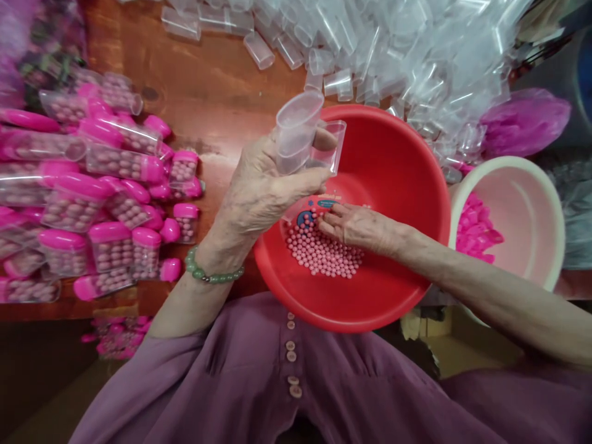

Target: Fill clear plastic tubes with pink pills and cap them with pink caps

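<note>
My left hand [259, 185], raised over the rim of the red basin [398, 160], is closed around clear plastic containers. One clear oval container [296, 132] stands upright in front of the palm, and a second clear container [340, 148] sits between fingers and thumb. Both look unfilled. Down inside the basin, my right hand [354, 227] has its fingers bent together at the edge of a pile of small pink balls [324, 253]. Its fingertips touch the balls; whatever lies under the fingers is hidden. A printed label shows on the basin floor beside them.
Filled containers with bright pink caps [111, 246] are heaped at the left. Many loose clear containers [370, 37] cover the back. At the right, a white bucket [531, 185] holds pink caps [476, 228], with a pink plastic bag [527, 123] behind it.
</note>
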A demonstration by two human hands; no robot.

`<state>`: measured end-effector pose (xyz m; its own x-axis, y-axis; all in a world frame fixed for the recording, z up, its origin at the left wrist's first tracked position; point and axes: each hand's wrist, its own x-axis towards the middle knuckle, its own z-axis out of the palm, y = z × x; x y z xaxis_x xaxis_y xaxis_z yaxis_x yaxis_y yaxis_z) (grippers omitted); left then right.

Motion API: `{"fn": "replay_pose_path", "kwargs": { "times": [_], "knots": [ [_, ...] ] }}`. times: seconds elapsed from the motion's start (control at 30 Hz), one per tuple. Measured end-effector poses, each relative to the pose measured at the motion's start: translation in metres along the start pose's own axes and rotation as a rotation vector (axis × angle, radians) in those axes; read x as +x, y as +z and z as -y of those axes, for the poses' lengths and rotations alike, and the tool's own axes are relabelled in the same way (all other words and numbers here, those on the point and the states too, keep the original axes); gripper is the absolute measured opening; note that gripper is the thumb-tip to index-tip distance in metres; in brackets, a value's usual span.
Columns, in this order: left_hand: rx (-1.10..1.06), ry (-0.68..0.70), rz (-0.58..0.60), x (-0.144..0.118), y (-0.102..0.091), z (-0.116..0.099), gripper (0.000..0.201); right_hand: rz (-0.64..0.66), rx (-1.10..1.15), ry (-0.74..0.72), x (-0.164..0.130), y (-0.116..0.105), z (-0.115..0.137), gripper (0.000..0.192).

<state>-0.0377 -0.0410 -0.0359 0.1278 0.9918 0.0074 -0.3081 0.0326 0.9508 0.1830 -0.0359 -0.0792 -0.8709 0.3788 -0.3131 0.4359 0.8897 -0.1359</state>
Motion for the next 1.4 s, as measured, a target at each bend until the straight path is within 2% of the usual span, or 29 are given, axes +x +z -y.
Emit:
{"fn": "replay_pose_path", "kwargs": {
  "times": [0.07, 0.13, 0.23, 0.33, 0.43, 0.5, 0.67, 0.73, 0.83, 0.97, 1.07, 1.13, 1.2, 1.27, 1.4],
  "knots": [
    [0.005, -0.013, -0.008, 0.001, 0.001, 0.0, 0.017, 0.062, -0.152, -0.103, 0.006, 0.0, 0.019, 0.033],
    [0.014, -0.034, -0.015, 0.002, 0.001, 0.002, 0.019, 0.074, -0.192, -0.18, 0.012, -0.002, 0.036, 0.034],
    [0.039, -0.055, -0.015, 0.003, 0.001, 0.003, 0.019, 0.075, -0.034, -0.263, 0.018, -0.005, 0.054, 0.031],
    [0.096, -0.057, 0.046, 0.003, 0.003, 0.002, 0.018, 0.094, 0.191, -0.301, 0.019, -0.005, 0.059, 0.029],
    [0.182, -0.026, 0.162, 0.004, 0.004, 0.002, 0.017, 0.078, 0.494, -0.255, 0.017, -0.004, 0.054, 0.022],
    [0.276, 0.022, 0.224, 0.008, 0.003, 0.006, 0.014, 0.031, 0.696, -0.202, 0.014, -0.006, 0.051, 0.026],
    [0.735, 0.165, 0.367, 0.015, -0.003, 0.021, 0.006, -0.085, 0.974, -0.155, 0.007, -0.022, 0.051, 0.034],
    [0.878, 0.181, 0.416, 0.015, -0.004, 0.025, 0.014, -0.129, 1.04, -0.106, 0.002, -0.031, 0.052, 0.037],
    [0.955, 0.197, 0.428, 0.012, -0.003, 0.025, 0.034, -0.229, 1.084, -0.037, -0.006, -0.042, 0.051, 0.039],
    [0.837, 0.113, 0.334, 0.005, -0.002, 0.018, 0.048, -0.413, 1.053, 0.001, -0.013, -0.05, 0.047, 0.042],
    [0.453, -0.074, 0.292, -0.007, -0.004, 0.009, 0.051, -0.538, 1.015, 0.017, -0.018, -0.056, 0.041, 0.042],
    [0.161, -0.197, 0.398, -0.017, -0.003, 0.004, 0.055, -0.611, 1.021, 0.026, -0.021, -0.06, 0.039, 0.042],
    [0.015, -0.253, 0.547, -0.028, 0.0, 0.001, 0.062, -0.656, 1.048, 0.027, -0.024, -0.064, 0.037, 0.043],
    [0.031, -0.237, 0.591, -0.036, 0.007, 0.0, 0.062, -0.665, 1.07, 0.02, -0.026, -0.067, 0.037, 0.041],
    [0.13, -0.219, 0.5, -0.04, 0.015, 0.004, 0.044, -0.689, 1.043, 0.059, -0.026, -0.069, 0.036, 0.036]
  ]
}}
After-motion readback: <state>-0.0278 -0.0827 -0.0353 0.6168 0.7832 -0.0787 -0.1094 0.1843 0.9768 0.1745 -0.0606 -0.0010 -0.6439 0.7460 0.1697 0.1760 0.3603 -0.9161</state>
